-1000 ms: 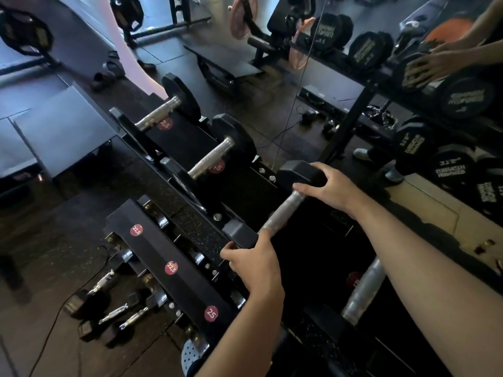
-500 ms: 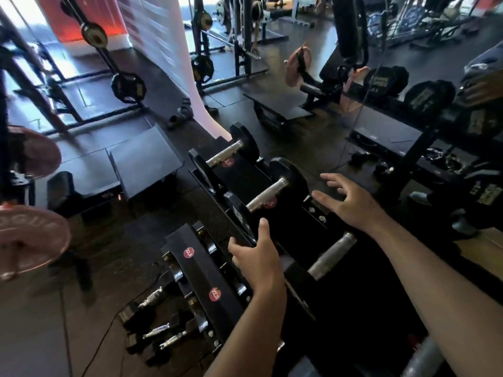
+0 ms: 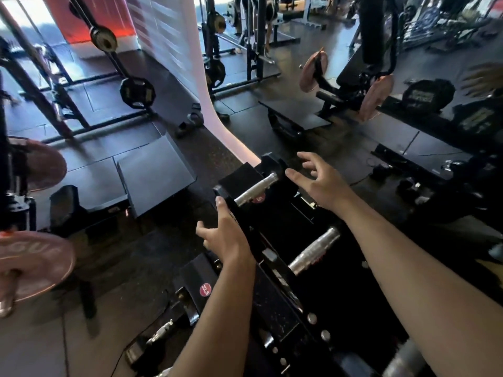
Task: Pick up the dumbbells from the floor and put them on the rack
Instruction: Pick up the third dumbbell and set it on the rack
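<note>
Dumbbells, black heads with bright knurled metal handles.

Item 1: far dumbbell (image 3: 255,187), lying across the top tier of the rack (image 3: 275,213). Silver handle runs diagonally; one black head shows at its far end, the near head sits against the rack's front rail. A round red weight sticker shows just under the handle, its number only partly readable.

Item 2: near dumbbell (image 3: 313,251), same tier, closer to the camera, parallel to the first. Handle ridged and shiny; heads mostly lost in shadow.

Item 3: small dumbbells on the floor (image 3: 160,333) at the foot of the rack, lower left, thin chrome handles, dark heads, blurred. Count unclear.

Rack: black, sloped, with bolts along the rails. Lower rail carries a red sticker (image 3: 205,289) reading 22.5.

Left hand (image 3: 226,238): open, fingers loosely extended, index finger lying along the rack's front rail beside the far dumbbell's near head. Holds nothing.

Right hand (image 3: 318,183): open, fingers spread, hovering just right of the far dumbbell's handle and over its far head. Holds nothing; contact cannot be told.

Surroundings: dark rubber floor (image 3: 109,273), pink weight plates (image 3: 32,268) at left, blurred.
</note>
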A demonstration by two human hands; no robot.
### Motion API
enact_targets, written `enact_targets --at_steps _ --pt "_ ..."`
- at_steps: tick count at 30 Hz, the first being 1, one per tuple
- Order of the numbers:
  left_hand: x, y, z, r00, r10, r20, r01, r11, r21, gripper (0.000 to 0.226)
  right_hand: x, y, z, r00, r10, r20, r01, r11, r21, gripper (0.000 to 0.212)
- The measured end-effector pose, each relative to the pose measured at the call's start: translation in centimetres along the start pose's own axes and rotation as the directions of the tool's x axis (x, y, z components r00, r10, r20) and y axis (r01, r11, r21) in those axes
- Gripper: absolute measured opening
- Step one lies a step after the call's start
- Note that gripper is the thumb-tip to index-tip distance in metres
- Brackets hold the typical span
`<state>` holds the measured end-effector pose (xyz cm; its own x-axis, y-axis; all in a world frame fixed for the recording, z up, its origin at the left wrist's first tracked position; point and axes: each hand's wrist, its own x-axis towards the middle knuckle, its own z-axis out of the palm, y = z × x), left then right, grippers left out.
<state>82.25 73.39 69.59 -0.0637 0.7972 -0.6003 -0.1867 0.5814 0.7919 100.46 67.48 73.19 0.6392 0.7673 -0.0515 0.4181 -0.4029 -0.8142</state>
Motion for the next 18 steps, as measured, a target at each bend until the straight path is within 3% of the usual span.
enact_targets --at_steps 7,11,14,18 --pt "11.3 0.7 3.7 0.992 -0.025 0.123 0.023 1.000 0.017 0.088 8.8 1.1 3.9 0.994 0.100 0.031 -0.101 0.994 0.039 0.061" --pt "16.8 -1.9 4.8 0.948 -0.130 0.291 0.136 0.991 -0.003 0.123 10.9 2.4 5.7 0.995 0.098 0.018 -0.099 0.993 0.072 0.040" --pt "22.1 -5.2 5.5 0.916 -0.237 0.324 0.252 0.968 -0.005 0.110 11.7 3.0 6.6 0.996 0.091 0.007 -0.091 0.991 0.102 0.044" --pt "23.7 -6.1 6.0 0.907 -0.270 0.323 0.304 0.951 -0.058 0.106 12.2 3.3 7.3 0.995 0.100 0.005 -0.100 0.991 0.093 0.050"
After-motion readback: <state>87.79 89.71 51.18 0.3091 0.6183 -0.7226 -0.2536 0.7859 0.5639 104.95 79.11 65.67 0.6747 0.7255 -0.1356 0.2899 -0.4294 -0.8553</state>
